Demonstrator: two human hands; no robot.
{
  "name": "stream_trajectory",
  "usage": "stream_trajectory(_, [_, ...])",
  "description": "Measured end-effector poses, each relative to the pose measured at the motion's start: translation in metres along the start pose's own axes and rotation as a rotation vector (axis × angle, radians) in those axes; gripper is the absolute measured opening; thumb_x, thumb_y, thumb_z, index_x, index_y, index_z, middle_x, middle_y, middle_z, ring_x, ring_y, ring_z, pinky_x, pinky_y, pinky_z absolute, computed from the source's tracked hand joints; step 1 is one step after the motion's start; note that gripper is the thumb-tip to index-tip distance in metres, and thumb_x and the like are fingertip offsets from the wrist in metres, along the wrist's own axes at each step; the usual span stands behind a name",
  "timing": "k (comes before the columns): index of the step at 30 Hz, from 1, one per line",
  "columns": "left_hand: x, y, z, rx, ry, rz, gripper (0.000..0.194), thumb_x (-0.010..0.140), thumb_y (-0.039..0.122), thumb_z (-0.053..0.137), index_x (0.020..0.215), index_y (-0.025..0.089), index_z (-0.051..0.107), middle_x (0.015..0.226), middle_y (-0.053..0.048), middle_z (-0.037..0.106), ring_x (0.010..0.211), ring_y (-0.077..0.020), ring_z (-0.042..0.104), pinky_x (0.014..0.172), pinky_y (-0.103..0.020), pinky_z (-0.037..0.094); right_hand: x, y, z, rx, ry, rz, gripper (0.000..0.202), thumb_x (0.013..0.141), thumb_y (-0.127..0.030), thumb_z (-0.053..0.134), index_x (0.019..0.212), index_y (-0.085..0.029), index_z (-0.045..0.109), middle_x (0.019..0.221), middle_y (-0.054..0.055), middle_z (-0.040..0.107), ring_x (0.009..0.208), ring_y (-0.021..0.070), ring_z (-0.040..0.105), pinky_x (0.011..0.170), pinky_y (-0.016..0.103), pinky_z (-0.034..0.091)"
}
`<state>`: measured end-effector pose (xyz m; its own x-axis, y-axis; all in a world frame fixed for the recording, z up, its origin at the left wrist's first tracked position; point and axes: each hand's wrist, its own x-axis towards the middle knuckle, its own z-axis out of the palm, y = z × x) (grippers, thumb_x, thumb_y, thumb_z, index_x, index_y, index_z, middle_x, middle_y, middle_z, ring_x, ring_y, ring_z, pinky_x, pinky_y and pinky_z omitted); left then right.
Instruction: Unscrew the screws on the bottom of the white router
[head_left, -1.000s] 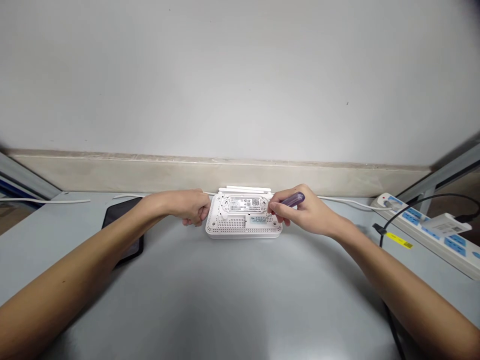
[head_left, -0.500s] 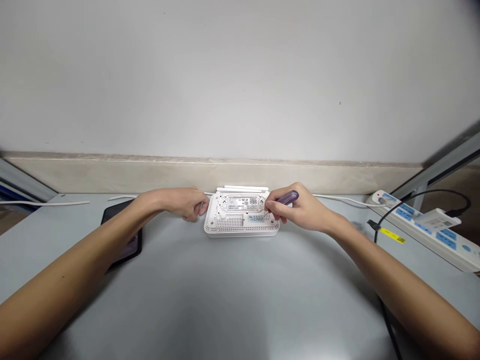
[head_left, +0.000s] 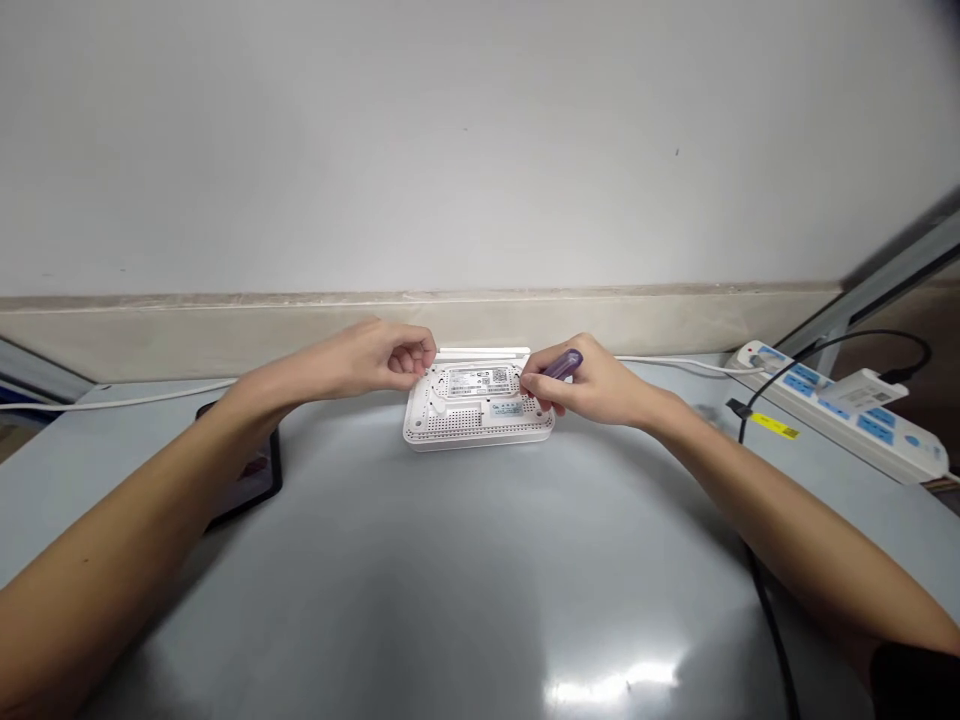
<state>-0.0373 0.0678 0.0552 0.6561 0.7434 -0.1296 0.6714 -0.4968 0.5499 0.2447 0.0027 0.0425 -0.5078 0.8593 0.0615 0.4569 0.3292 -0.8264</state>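
The fingers of my right hand are clamped on a purple handle; its lower end is hidden behind them, so I cannot see the tip. My left hand is curled at the far left corner of a white box, thumb and forefinger near each other; whether they pinch something, I cannot tell. The box lies on the grey table, between my hands, its perforated face upward. It bears a printed label, too small to read, and a pale blue sticker. White bars run along its far edge. My left forearm partly covers a flat dark device. On the right, a black cable passes under my forearm, beside a power strip with blue sockets.
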Motion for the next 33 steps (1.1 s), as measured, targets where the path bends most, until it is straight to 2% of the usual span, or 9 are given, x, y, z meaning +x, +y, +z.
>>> stream_trajectory(4, [0.01, 0.013, 0.027, -0.248, 0.141, 0.093, 0.016, 0.078, 0.031, 0.067, 0.087, 0.019, 0.063, 0.086, -0.004, 0.068, 0.081, -0.0168, 0.065, 0.072, -0.026, 0.049, 0.0, -0.001, -0.003, -0.016, 0.023, -0.035, 0.018, 0.08, -0.02, 0.051, 0.067, -0.014, 0.062, 0.052, -0.003, 0.052, 0.05, 0.0078, 0.045, 0.048, 0.021, 0.035])
stream_trajectory(7, [0.02, 0.014, 0.048, -0.424, 0.286, 0.048, 0.014, 0.078, 0.027, 0.068, 0.08, 0.017, 0.059, 0.082, -0.003, 0.065, 0.08, -0.0161, 0.065, 0.072, -0.026, 0.051, 0.0, -0.002, -0.005, -0.013, 0.032, -0.056, 0.02, 0.081, -0.02, 0.05, 0.067, -0.014, 0.063, 0.056, -0.001, 0.056, 0.052, 0.008, 0.049, 0.05, 0.021, 0.037])
stream_trajectory(9, [0.024, 0.013, 0.059, -0.571, 0.319, 0.027, 0.019, 0.075, 0.024, 0.072, 0.08, 0.016, 0.056, 0.079, -0.003, 0.063, 0.074, -0.0144, 0.063, 0.067, -0.025, 0.051, 0.0, -0.002, -0.006, -0.015, 0.044, -0.058, 0.02, 0.081, -0.019, 0.05, 0.067, -0.013, 0.063, 0.059, 0.0, 0.059, 0.053, 0.0084, 0.05, 0.05, 0.021, 0.038])
stream_trajectory(12, [0.026, 0.014, 0.068, -0.757, 0.317, 0.054, 0.024, 0.076, 0.025, 0.072, 0.082, 0.017, 0.05, 0.079, -0.002, 0.061, 0.068, -0.012, 0.061, 0.061, -0.024, 0.05, 0.0, -0.001, -0.004, 0.003, 0.05, -0.061, 0.019, 0.081, -0.019, 0.051, 0.069, -0.013, 0.065, 0.058, -0.001, 0.059, 0.052, 0.0087, 0.051, 0.05, 0.022, 0.039])
stream_trajectory(17, [0.024, 0.023, 0.075, -0.895, 0.323, 0.098, 0.026, 0.078, 0.027, 0.072, 0.083, 0.017, 0.048, 0.081, -0.001, 0.058, 0.067, -0.0095, 0.056, 0.064, -0.024, 0.048, 0.0, 0.001, -0.004, 0.153, 0.042, -0.081, 0.019, 0.084, -0.02, 0.052, 0.075, -0.013, 0.068, 0.059, 0.0, 0.059, 0.05, 0.01, 0.054, 0.05, 0.024, 0.044])
stream_trajectory(21, [0.026, 0.021, 0.079, -1.013, 0.258, 0.112, 0.026, 0.081, 0.028, 0.07, 0.089, 0.018, 0.047, 0.078, 0.001, 0.057, 0.063, -0.0072, 0.051, 0.061, -0.021, 0.043, 0.0, 0.004, -0.007, 0.236, 0.135, -0.122, 0.02, 0.085, -0.02, 0.052, 0.076, -0.013, 0.068, 0.06, 0.0, 0.06, 0.051, 0.0106, 0.056, 0.051, 0.025, 0.046])
stream_trajectory(27, [0.028, 0.015, 0.086, -1.056, 0.247, 0.05, 0.027, 0.084, 0.034, 0.067, 0.096, 0.023, 0.045, 0.069, 0.004, 0.052, 0.055, -0.0064, 0.044, 0.05, -0.017, 0.032, 0.002, 0.009, -0.003, 0.277, 0.208, -0.197, 0.019, 0.087, -0.02, 0.054, 0.077, -0.014, 0.069, 0.062, 0.001, 0.062, 0.052, 0.0109, 0.057, 0.051, 0.025, 0.047])
stream_trajectory(33, [0.028, 0.015, 0.092, -1.101, 0.199, 0.047, 0.022, 0.09, 0.038, 0.059, 0.094, 0.024, 0.042, 0.05, 0.011, 0.029, 0.044, -0.0053, 0.025, 0.046, -0.018, 0.026, 0.002, 0.008, 0.005, 0.228, 0.193, -0.21, 0.019, 0.088, -0.021, 0.054, 0.081, -0.014, 0.07, 0.067, 0.001, 0.064, 0.058, 0.0113, 0.059, 0.056, 0.025, 0.049])
